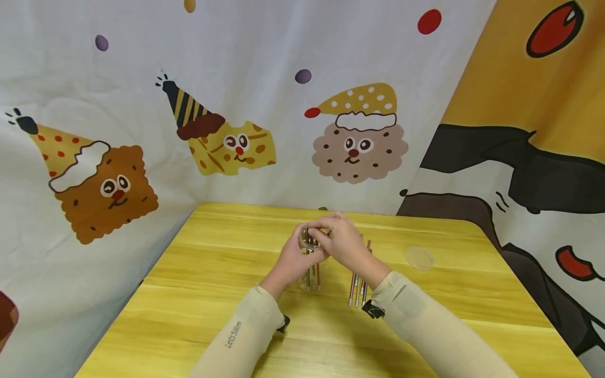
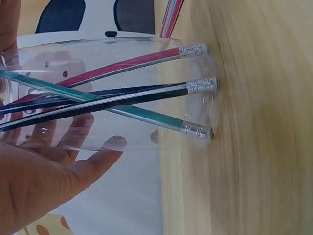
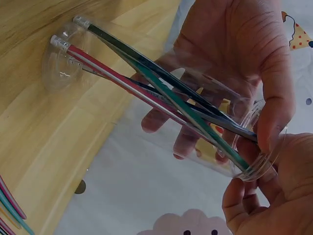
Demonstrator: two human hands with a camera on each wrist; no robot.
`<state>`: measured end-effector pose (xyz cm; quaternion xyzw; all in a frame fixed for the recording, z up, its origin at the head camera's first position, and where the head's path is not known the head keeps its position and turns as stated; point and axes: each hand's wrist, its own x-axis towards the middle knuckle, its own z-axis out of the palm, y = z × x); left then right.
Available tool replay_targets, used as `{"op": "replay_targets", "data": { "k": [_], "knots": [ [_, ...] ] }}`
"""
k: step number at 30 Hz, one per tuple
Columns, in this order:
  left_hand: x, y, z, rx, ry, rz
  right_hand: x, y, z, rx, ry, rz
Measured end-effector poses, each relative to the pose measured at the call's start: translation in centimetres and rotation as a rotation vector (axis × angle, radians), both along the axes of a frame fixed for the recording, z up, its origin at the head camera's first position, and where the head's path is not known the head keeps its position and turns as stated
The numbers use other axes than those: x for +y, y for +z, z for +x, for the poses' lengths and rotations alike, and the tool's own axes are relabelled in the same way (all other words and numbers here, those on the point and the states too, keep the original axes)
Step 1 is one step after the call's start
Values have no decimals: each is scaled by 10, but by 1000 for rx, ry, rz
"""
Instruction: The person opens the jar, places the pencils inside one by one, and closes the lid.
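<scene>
A clear plastic jar (image 1: 304,284) stands upright on the table with several striped pencils (image 2: 146,61) inside, eraser ends at the bottom. Red, green and dark pencils cross one another through its wall. My left hand (image 1: 294,258) grips the jar from the side near the top, thumb at the rim in the right wrist view. Bent over the mouth, my right hand (image 1: 344,242) has its fingers curled at the jar's rim (image 3: 254,169), right by the upper pencil ends. Part of those fingertips is hidden behind the rim and the left thumb.
More striped pencils (image 1: 356,294) lie on the wooden table (image 1: 203,294) to the right of the jar, partly under the right forearm. A clear round lid (image 1: 419,258) lies flat farther right. A cartoon-printed cloth (image 1: 264,63) hangs behind the table.
</scene>
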<state>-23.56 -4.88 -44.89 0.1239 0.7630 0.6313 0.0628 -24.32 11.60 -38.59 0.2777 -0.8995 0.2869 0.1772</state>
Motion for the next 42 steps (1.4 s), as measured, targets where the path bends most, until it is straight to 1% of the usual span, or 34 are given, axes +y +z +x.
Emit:
{"op": "replay_targets", "data": {
  "k": [6,11,14,17,20,22,23,25,28,30,31,33,38,42],
  "knots": [
    [-1,1,0,-1,0,-22,-1,0,4,-39,-11,8],
    [-1,3,1,-6,-5,-40,-1,1,5,-27,-4,-1],
    [-1,3,1,-14,2,-27,0,2,4,-17,16,-30],
    [0,4,1,-17,7,-8,10,5,-1,-43,9,-110],
    [2,5,0,-10,-3,13,34,5,-14,-130,-68,-150],
    [2,6,-1,-7,-6,22,55,-3,-29,-211,-146,-116],
    [2,6,-1,-8,-8,25,67,-10,-35,-256,-180,-79],
    [2,5,0,-8,-2,14,89,-29,-44,-354,-251,3],
    [1,2,1,-18,1,9,112,-58,-47,-488,-329,119],
    [0,1,1,-21,4,9,121,-71,-47,-543,-365,180],
    [0,0,0,-23,4,10,124,-75,-47,-562,-377,204],
    [0,0,0,-26,4,14,127,-83,-47,-592,-396,213],
    [0,0,1,-31,3,10,130,-91,-48,-660,-422,182],
    [0,1,1,-33,9,2,131,-94,-49,-658,-424,185]
  ]
}}
